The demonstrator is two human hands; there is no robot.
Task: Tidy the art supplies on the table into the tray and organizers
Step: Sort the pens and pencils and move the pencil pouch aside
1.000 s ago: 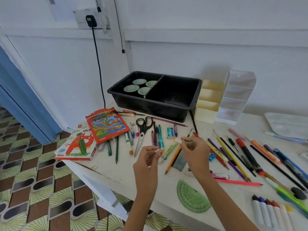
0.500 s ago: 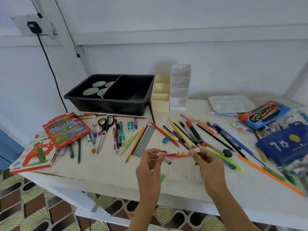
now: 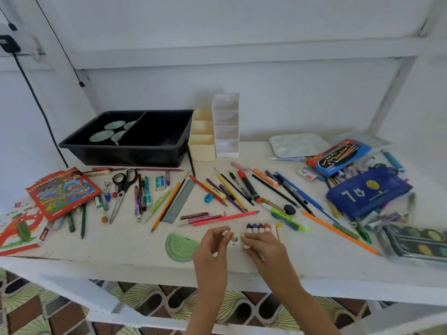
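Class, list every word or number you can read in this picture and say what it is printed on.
"7" and "4", seen upside down: blue pouch.
"ON": book at the left edge; the rest is cut off.
Red pencil box, blue brush pack, white eraser: print too blurred to read.

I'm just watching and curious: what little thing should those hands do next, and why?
Probably lay the small marker in the left hand beside the row of markers at the table's front edge, where the right hand already rests, to gather the set. The black tray and the organizers hold no pens yet.
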